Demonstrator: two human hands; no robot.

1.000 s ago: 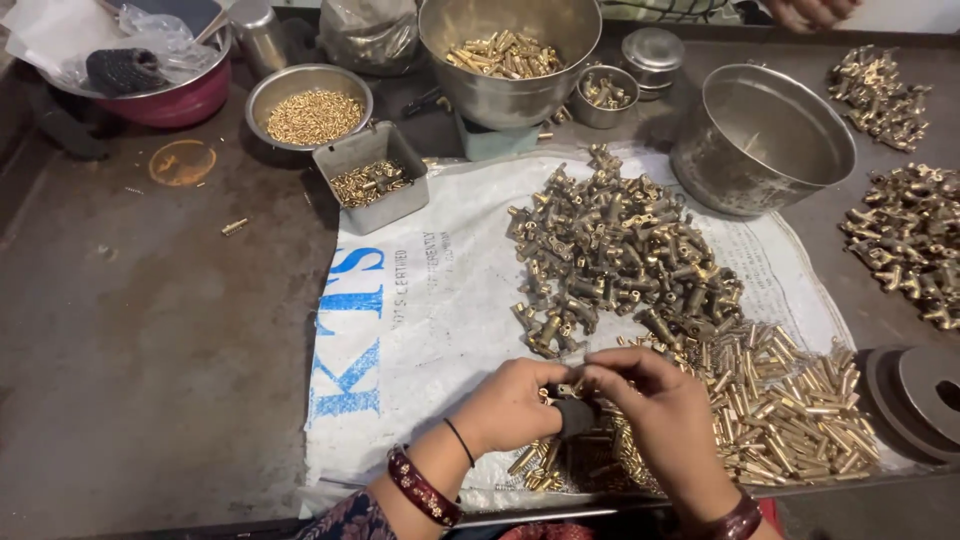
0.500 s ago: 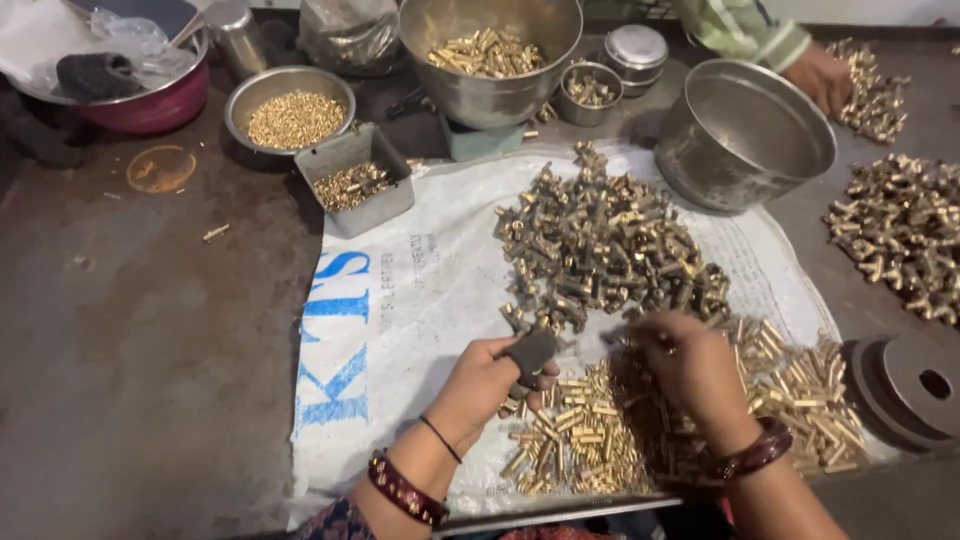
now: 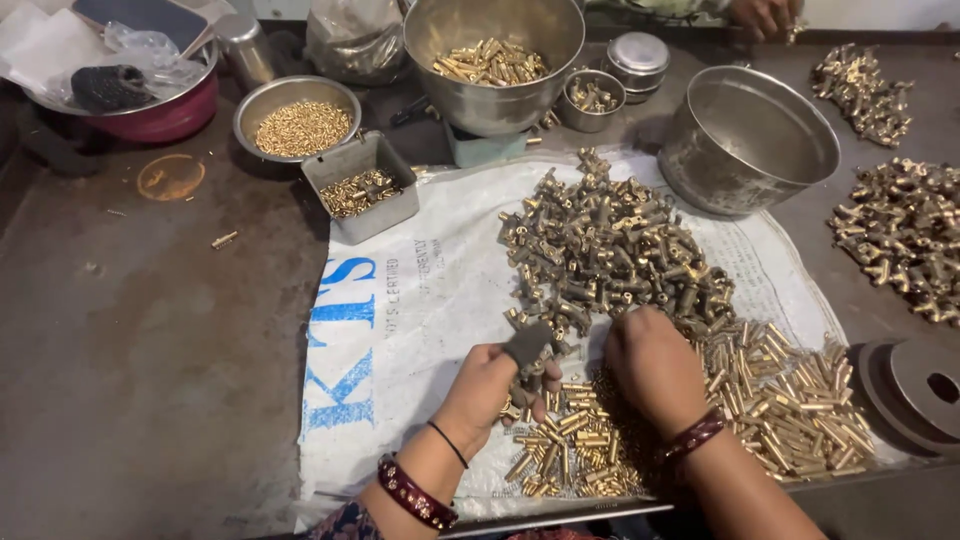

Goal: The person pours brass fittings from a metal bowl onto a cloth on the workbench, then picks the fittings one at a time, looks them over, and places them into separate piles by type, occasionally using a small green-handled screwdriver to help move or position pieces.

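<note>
L hand (image 3: 488, 385) is curling shut around a small dark block (image 3: 527, 345), fingers pinching it plus what looks like a brass bit underneath, hovering just above the near pile. R hand (image 3: 652, 365) is lying palm-down w/ fingertips digging into the edge of the big pile of brass fittings (image 3: 615, 250); can't tell if its grip is pinching anything, fingers are hidden. Both are working over a white woven sack (image 3: 420, 300) spread on the worktop (image 3: 150, 380).

Counts:
- 2 piles on the sack: the dull fittings up top, shiny brass sleeves (image 3: 790, 400) lying nearer, spreading under both wrists.
- 2 more fitting heaps (image 3: 900, 235) off the sack, far right, one behind the other.
- 4 round steel bowls: big one (image 3: 495, 45) w/ brass parts, wide empty one (image 3: 750, 140), shallow one w/ tiny brass grains (image 3: 300, 125), small one (image 3: 593, 97).
- 1 square grey tin (image 3: 362, 185) holding small parts.
- 1 red bowl (image 3: 150, 110), far left.
- 1 stray brass piece (image 3: 224, 240) on bare worktop.

Another person's hand is showing at top edge.
</note>
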